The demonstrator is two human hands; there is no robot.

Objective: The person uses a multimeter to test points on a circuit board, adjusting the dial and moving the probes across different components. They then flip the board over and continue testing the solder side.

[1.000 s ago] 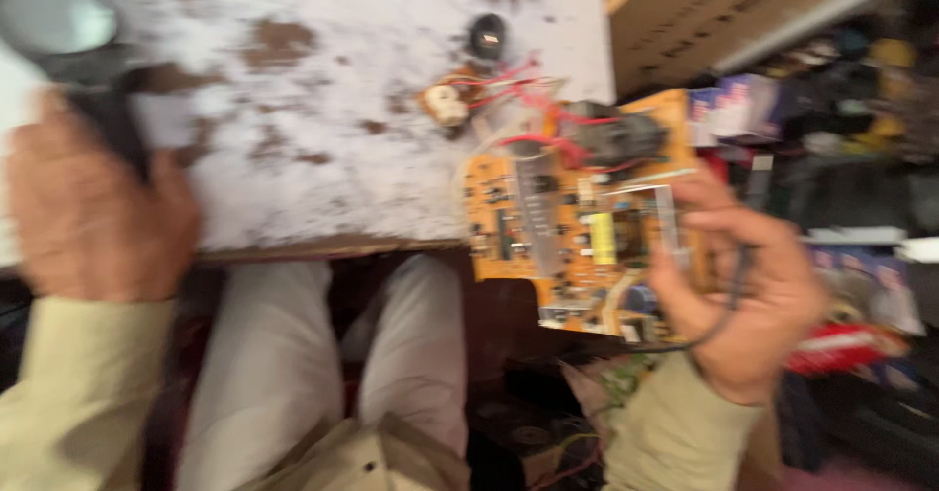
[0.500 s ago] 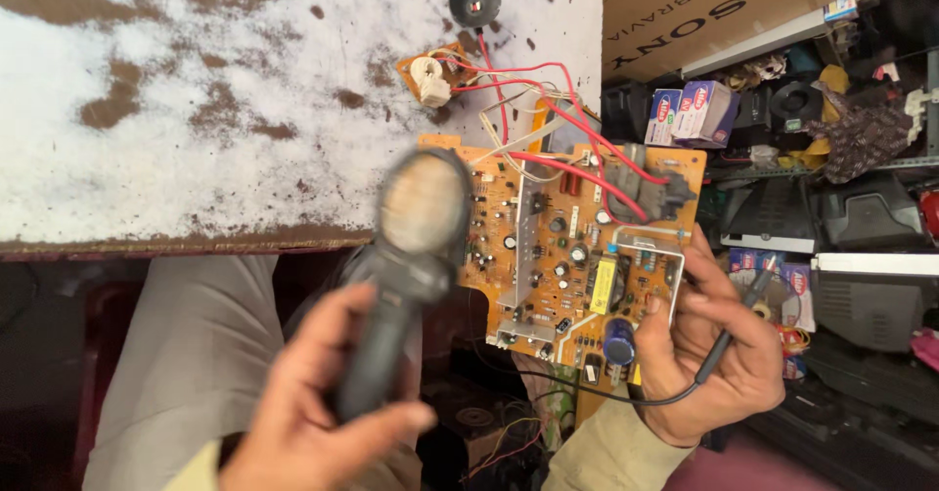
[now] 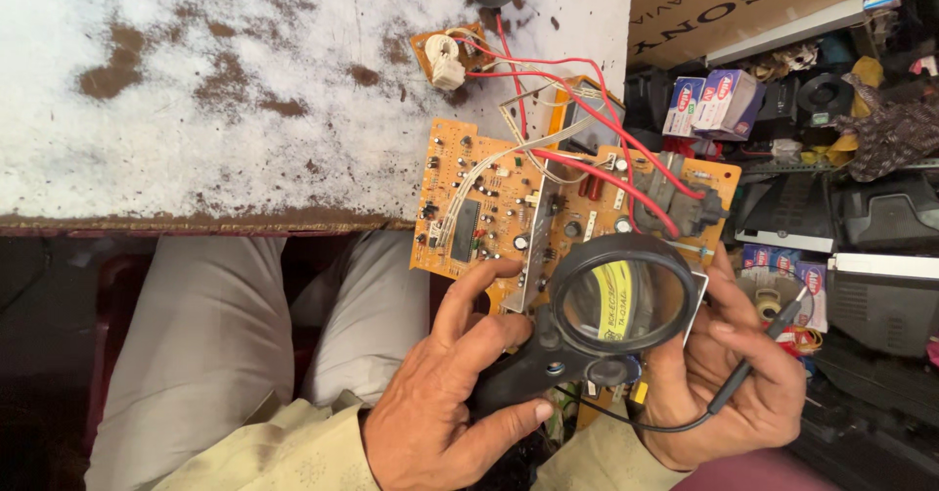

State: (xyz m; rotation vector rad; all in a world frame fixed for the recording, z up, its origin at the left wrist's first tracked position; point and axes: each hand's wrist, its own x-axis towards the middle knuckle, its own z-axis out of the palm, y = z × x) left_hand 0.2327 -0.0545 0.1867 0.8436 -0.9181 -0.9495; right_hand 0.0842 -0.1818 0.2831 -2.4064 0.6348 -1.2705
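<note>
Magnifying glass (image 3: pixel 618 305), half a second ago off to the left, now over the orange circuit board (image 3: pixel 509 207) at the desk (image 3: pixel 196 90) edge; left hand (image 3: pixel 450 403) clenched on its handle. Right hand (image 3: pixel 724 374) grips board and probe (image 3: pixel 763 354)

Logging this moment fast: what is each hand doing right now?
Left hand: closed around the black-handled round magnifying glass.
Right hand: holding the orange circuit board and a thin black probe.

The magnifying glass (image 3: pixel 621 300) and both hands hide the circuit board's (image 3: pixel 509 207) lower part.
</note>
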